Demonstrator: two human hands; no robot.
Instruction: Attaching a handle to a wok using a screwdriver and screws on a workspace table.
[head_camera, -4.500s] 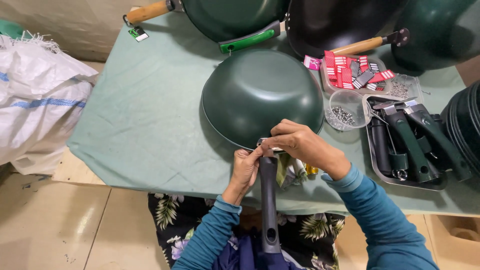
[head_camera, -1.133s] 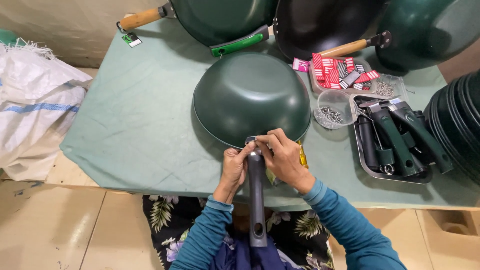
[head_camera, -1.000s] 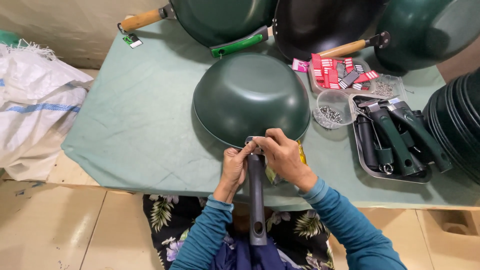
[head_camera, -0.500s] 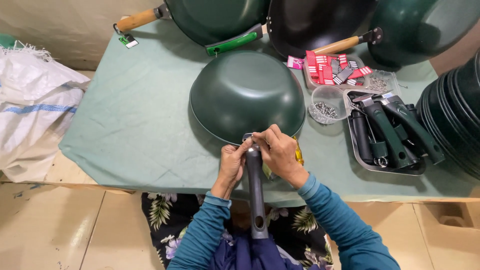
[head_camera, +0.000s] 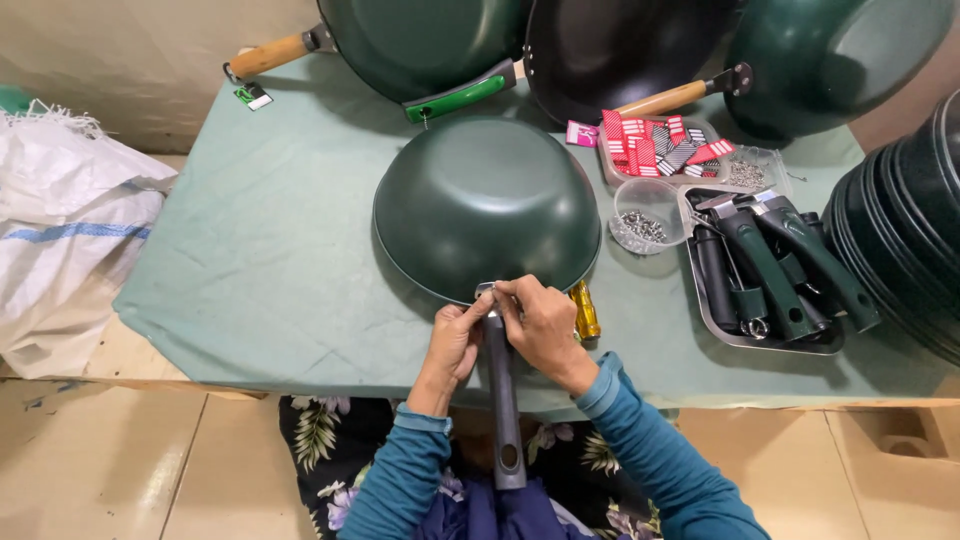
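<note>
A dark green wok (head_camera: 485, 205) lies upside down on the green-covered table (head_camera: 270, 250). A long dark handle (head_camera: 503, 400) runs from its near rim toward me, past the table edge. My left hand (head_camera: 455, 340) and my right hand (head_camera: 538, 322) pinch the top of this handle where it meets the rim, fingers closed around the joint. A yellow-handled tool (head_camera: 585, 310) lies on the cloth just right of my right hand, partly hidden by it.
A metal tray (head_camera: 765, 340) of dark handles sits at the right, beside a clear bowl of screws (head_camera: 643, 215) and a tray of red tags (head_camera: 660, 145). More woks (head_camera: 430, 45) stand at the back, stacked pans (head_camera: 915, 230) at far right, a white sack (head_camera: 60, 240) at left.
Both hands stay at the handle joint with small finger movements. The view has shifted slightly, so the wok and table sit a little differently in frame.
</note>
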